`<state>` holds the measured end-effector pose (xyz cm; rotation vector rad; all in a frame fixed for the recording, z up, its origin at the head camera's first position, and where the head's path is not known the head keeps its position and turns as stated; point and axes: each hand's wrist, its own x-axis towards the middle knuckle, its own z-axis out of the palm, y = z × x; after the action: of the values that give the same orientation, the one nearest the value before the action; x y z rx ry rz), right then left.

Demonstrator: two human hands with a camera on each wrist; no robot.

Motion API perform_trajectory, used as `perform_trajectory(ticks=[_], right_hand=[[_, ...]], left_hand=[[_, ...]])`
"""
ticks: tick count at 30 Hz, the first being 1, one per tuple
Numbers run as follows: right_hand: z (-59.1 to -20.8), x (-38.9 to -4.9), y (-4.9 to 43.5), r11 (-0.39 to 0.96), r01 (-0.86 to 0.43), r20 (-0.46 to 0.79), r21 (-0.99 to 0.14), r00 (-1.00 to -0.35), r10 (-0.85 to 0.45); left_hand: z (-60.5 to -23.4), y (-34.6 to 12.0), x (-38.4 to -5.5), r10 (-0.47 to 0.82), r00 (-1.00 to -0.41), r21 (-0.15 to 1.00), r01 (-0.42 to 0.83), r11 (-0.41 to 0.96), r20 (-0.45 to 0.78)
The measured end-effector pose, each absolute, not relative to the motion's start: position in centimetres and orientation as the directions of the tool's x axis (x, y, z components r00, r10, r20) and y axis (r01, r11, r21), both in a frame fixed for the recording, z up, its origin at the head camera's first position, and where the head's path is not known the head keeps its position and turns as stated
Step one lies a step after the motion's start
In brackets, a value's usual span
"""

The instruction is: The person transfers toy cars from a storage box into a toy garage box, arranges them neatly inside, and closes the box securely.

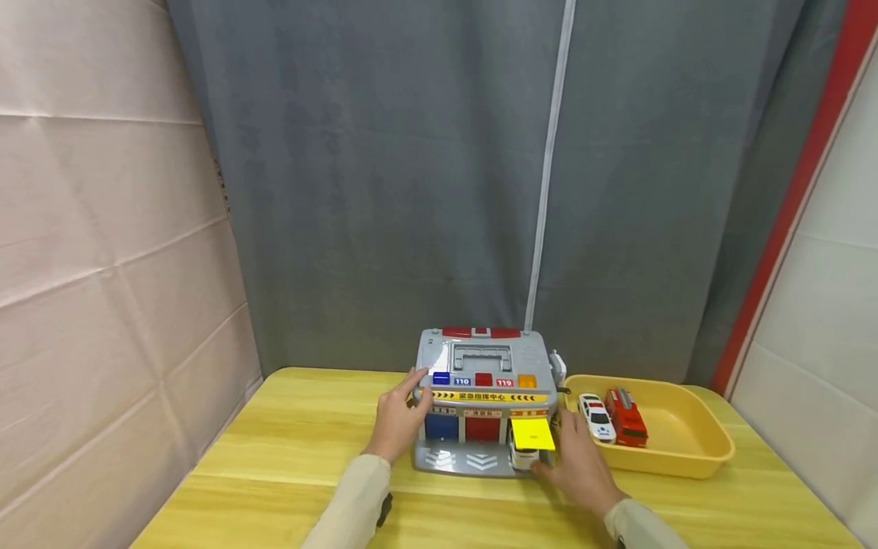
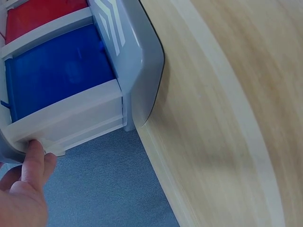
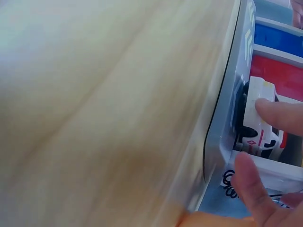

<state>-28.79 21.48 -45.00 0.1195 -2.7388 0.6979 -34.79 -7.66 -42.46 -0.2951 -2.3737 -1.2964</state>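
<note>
A white car (image 1: 523, 459) sits partly inside the right bay of the toy station (image 1: 483, 396), beneath the raised yellow door (image 1: 532, 434). The right hand (image 1: 581, 465), digits spread, touches the car with one tip. The left hand (image 1: 398, 419), also spread, touches the station's left side. Near the table's (image 1: 295, 442) far right corner, a yellow tray (image 1: 693, 427) holds a police car (image 1: 597, 418) and fire truck (image 1: 626, 418) along its left edge.
</note>
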Motion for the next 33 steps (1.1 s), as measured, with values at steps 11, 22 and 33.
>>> perform_trajectory(ticks=[11,22,33], right_hand=[[-44.8,-30.2,21.3,0.840,-0.189,0.355,-0.508,-0.935,0.004],[-45.0,-30.8,21.3,0.890,-0.243,0.473,-0.386,-0.880,-0.035],[-43.2,-30.0,22.2,0.858,-0.177,0.343,-0.483,-0.939,-0.001]], left_hand=[[-42.5,-7.7,-34.7,-0.019,-0.901,0.763,0.356,0.540,0.434],[-42.3,-7.7,-34.8,-0.024,-0.889,0.749,0.369,0.550,0.456],[-42.3,-7.7,-34.6,-0.018,-0.891,0.758,0.375,0.534,0.453]])
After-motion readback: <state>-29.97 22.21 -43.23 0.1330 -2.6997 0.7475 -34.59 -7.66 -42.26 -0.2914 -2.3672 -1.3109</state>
